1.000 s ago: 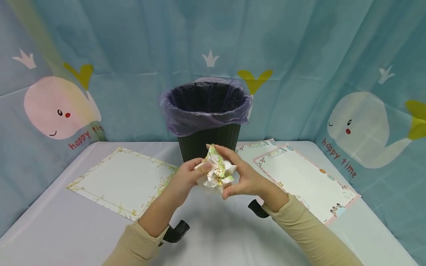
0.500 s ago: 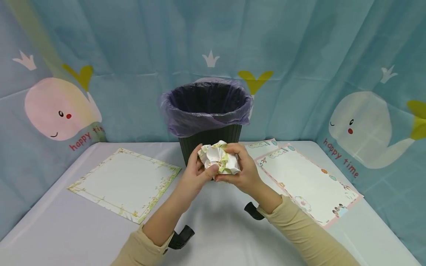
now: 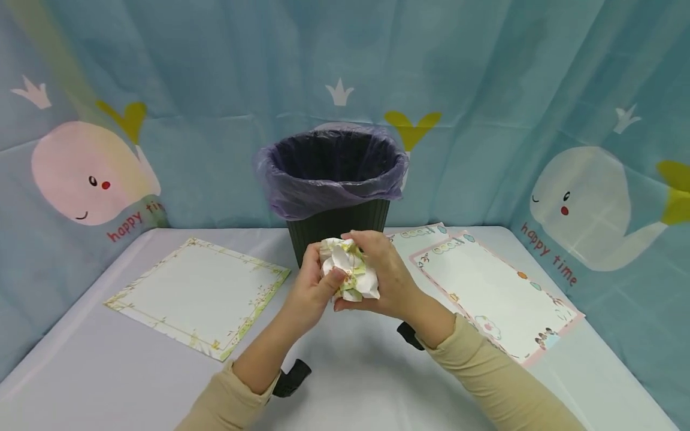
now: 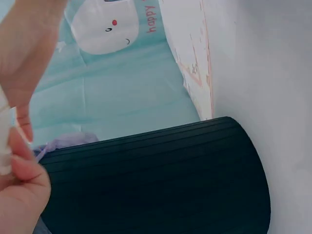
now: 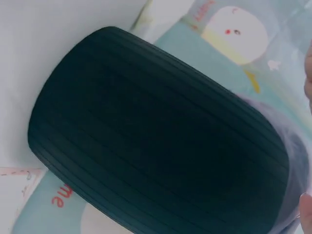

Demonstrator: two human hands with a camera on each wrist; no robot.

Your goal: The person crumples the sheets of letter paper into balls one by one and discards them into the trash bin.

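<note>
A crumpled ball of paper [image 3: 350, 272], white with green and yellow print, is held between both hands in front of the bin. My left hand [image 3: 311, 293] grips its left side, thumb across the front. My right hand [image 3: 390, 281] curls round the right side, fingers over the top and thumb beneath. In the left wrist view, the left hand [image 4: 22, 190] and part of the paper ball [image 4: 4, 131] show at the left edge. Only fingertips [image 5: 306, 209] appear at the right edge of the right wrist view.
A dark ribbed trash bin [image 3: 339, 218] with a purple liner [image 3: 323, 200] stands at the back of the white table [image 3: 356, 383]. One green-bordered sheet [image 3: 199, 296] lies left; pink-bordered sheets [image 3: 496, 293] overlap at right. A blue printed curtain [image 3: 232, 72] hangs behind.
Both hands have turned and squeezed the paper between them, and it is now a more compact ball. The right hand has shifted slightly left. Bin and flat sheets stay put.
</note>
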